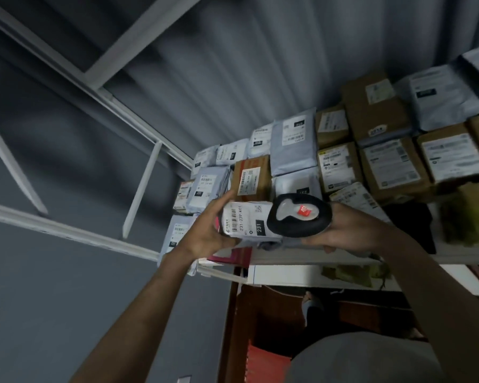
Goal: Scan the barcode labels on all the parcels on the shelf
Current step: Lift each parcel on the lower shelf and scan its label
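Observation:
My left hand [208, 227] grips a small white parcel [248, 220] by its left end, its barcode label with "231" facing me. My right hand [346, 230] holds a black barcode scanner [299, 219] with a grey top and a red sticker, its head against the parcel's right end. Both are raised in front of the white shelf [315, 258]. Behind them stand several stacked parcels: grey mailer bags [293, 142] and brown cartons [250, 176], most with white labels turned outward.
More cartons [390, 167] and bags [443, 98] fill the shelf to the right. A black item [411, 221] and a yellow-green bag [470, 217] lie on the shelf's right part. White frame bars [67, 230] run left. A grey corrugated wall rises behind. A red-brown cabinet [260, 327] stands below.

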